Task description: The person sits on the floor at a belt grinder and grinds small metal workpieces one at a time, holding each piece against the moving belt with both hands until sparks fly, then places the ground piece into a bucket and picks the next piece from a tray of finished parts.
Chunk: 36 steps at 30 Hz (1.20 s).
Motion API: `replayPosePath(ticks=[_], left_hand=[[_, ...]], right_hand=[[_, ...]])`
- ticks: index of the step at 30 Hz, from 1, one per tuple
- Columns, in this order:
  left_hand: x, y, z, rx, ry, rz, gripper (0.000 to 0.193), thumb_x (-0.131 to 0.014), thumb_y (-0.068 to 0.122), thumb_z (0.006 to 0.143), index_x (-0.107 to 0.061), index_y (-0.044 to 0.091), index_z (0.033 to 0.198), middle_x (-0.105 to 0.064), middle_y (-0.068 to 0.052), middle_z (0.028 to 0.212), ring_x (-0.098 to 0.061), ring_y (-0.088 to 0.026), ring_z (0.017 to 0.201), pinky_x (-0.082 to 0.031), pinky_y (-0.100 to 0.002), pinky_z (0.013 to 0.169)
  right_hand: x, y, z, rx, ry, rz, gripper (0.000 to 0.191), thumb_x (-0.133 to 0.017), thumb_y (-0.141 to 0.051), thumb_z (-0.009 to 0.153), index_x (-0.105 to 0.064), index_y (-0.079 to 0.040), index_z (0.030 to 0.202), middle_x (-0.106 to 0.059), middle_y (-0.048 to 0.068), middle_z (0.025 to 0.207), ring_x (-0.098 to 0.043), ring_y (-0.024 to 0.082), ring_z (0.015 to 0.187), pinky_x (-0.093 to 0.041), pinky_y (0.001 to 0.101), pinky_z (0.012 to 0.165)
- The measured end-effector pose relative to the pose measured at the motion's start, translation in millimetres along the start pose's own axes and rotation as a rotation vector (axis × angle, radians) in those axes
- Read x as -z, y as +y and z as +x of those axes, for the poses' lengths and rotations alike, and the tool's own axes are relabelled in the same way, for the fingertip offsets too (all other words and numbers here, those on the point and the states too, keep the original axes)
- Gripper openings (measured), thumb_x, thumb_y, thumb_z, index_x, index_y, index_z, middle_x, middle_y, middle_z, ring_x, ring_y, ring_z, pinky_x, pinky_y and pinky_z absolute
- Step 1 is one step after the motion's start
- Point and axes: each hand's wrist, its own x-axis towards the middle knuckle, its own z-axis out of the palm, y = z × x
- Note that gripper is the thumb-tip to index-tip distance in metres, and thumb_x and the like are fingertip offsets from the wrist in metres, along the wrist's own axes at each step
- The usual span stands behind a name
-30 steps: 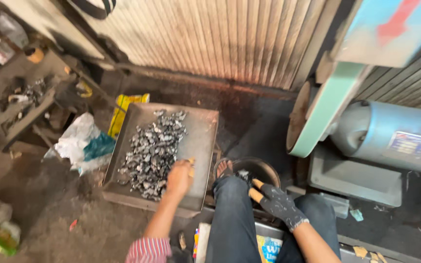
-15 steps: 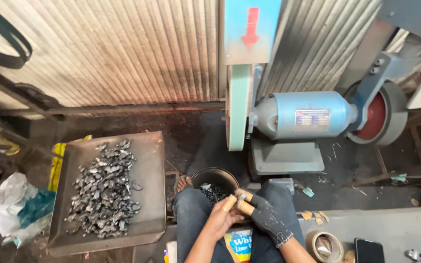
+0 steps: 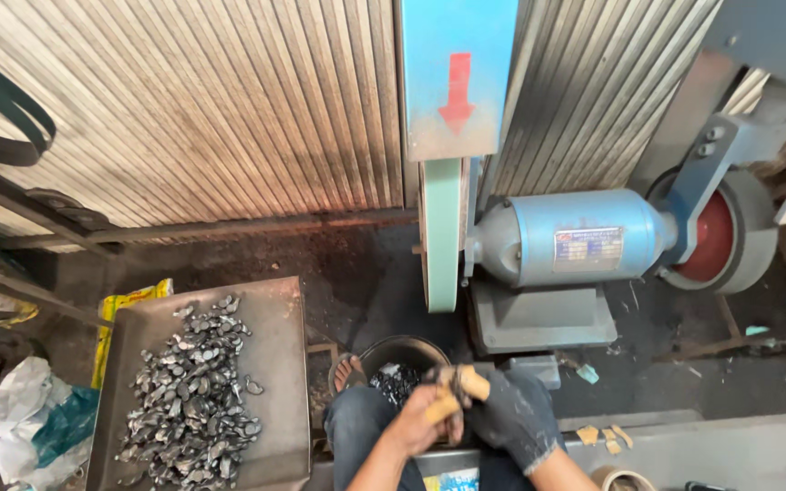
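Small metal piece [image 3: 455, 386] sat pinched between both hands above the worker's lap, bare left hand [image 3: 418, 420] at eight o'clock, gloved right hand [image 3: 509, 414] at four o'clock; belt grinder [image 3: 441, 232] stood at twelve.

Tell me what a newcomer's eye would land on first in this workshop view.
First the blue grinder motor at centre right, with a green belt running up beside it under a blue guard marked with a red arrow. Next, at lower left, the metal tray heaped with small shiny metal pieces. At the bottom, the bare left hand and the dark-gloved right hand meet above a dark bucket, their fingertips wrapped in tan tape.
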Motion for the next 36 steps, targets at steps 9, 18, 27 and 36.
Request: replayPosePath(ticks=[9,18,27,36], left_hand=[[33.6,15.6,89.6,-0.123,0.382,-0.522,0.018,-0.061,0.019,0.097,-0.068,0.012,0.112,-0.066,0.007,0.086,-0.054,-0.003,0.065,-0.048,-0.020,0.058],[45.0,18.8,70.2,-0.161,0.303,-0.175,0.014,-0.065,0.020,0.099,-0.070,0.008,0.104,-0.070,0.002,0.086,-0.062,-0.007,0.068,-0.051,-0.024,0.057],[37.8,18.5,-6.0,-0.027,0.401,1.369,0.022,-0.078,0.021,0.091,-0.078,-0.001,0.094,-0.067,-0.007,0.070,-0.065,-0.009,0.061,-0.050,-0.026,0.058],[-6.1,-4.1,8.5,-0.547,0.671,1.235,0.047,-0.081,0.018,0.084,-0.070,0.006,0.128,-0.073,-0.003,0.084,-0.064,-0.007,0.063,-0.053,-0.023,0.059]], right_hand=[[-7.2,32.3,97.0,-0.465,0.318,0.587,0.029,-0.081,-0.020,0.082,-0.074,-0.007,0.108,-0.066,-0.003,0.082,-0.054,0.004,0.062,-0.045,0.0216,0.055],[-5.6,16.1,78.4,-0.414,0.175,0.473,0.051,-0.078,-0.031,0.083,-0.067,-0.004,0.125,-0.067,0.000,0.082,-0.054,0.008,0.061,-0.043,0.0259,0.052],[-10.1,-37.8,4.7,0.120,0.168,-0.936,0.046,-0.073,-0.031,0.092,-0.067,-0.001,0.126,-0.069,0.008,0.093,-0.061,0.017,0.079,-0.048,0.0363,0.072],[-17.8,13.9,16.6,-0.565,0.379,0.981,0.042,-0.065,-0.034,0.098,-0.069,0.002,0.120,-0.072,0.012,0.104,-0.069,0.020,0.095,-0.055,0.0374,0.089]])
